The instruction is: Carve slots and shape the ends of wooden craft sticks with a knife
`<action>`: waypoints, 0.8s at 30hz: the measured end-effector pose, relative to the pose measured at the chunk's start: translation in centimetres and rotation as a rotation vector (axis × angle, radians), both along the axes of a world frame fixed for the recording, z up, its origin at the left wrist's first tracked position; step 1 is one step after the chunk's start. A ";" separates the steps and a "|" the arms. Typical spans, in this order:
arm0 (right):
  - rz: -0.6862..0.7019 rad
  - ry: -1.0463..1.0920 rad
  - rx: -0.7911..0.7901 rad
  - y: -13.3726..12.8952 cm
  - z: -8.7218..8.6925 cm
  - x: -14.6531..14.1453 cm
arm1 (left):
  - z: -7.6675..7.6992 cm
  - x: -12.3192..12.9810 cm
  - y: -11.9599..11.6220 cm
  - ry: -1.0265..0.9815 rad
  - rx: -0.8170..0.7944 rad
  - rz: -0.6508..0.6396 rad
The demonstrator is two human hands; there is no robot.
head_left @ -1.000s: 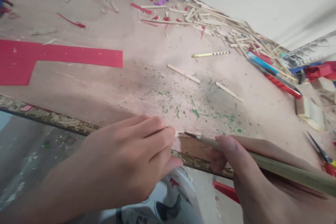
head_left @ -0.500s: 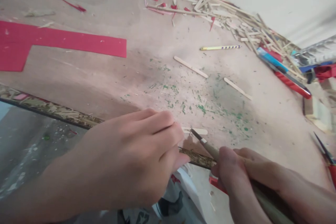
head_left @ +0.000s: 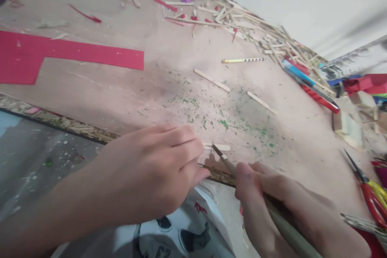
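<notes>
Near the table's front edge lies a pale craft stick [head_left: 223, 147]. My left hand [head_left: 163, 165] is closed over its left part, fingers bent and pressed together, hiding that end. In my right hand [head_left: 272, 201] is a slim craft knife [head_left: 228, 164] with a grey-brown handle, gripped like a pen. Its dark tip touches the stick, or is just above it, to the right of my left fingers. Two more craft sticks, a nearer-centre stick [head_left: 211, 80] and a right-hand stick [head_left: 261, 102], lie farther back among green flecks [head_left: 223, 123].
A red sheet [head_left: 93, 53] lies at left. Behind are a patterned pencil [head_left: 243, 60] and a heap of wood scraps [head_left: 250, 18]. To the right are a red-and-blue cutter [head_left: 311, 86], wood blocks [head_left: 347, 127] and red-and-yellow-handled scissors [head_left: 370, 193]. The table edge [head_left: 75, 127] runs close by my left hand.
The view has shifted slightly, bringing more of the right side, including the scissors, into sight. Both hands keep their grips, and the knife tip stays at the same stick.
</notes>
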State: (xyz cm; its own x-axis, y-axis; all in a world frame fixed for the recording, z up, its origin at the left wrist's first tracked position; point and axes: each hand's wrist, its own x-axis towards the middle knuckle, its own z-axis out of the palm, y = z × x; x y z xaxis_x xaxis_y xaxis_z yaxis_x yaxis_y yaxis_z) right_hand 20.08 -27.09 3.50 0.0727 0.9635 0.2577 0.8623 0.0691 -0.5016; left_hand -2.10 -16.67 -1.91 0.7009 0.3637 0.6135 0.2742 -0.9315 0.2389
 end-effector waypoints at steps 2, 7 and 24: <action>-0.109 0.099 0.016 0.6 -0.4 -0.3 | 0.0 0.1 0.0 -0.017 0.005 0.002; -0.283 0.418 -0.054 1.8 -0.7 -0.4 | 0.2 0.1 0.0 -0.021 0.003 0.011; -0.328 0.291 0.020 1.4 -0.3 -1.1 | 0.1 0.0 0.0 -0.029 -0.063 0.013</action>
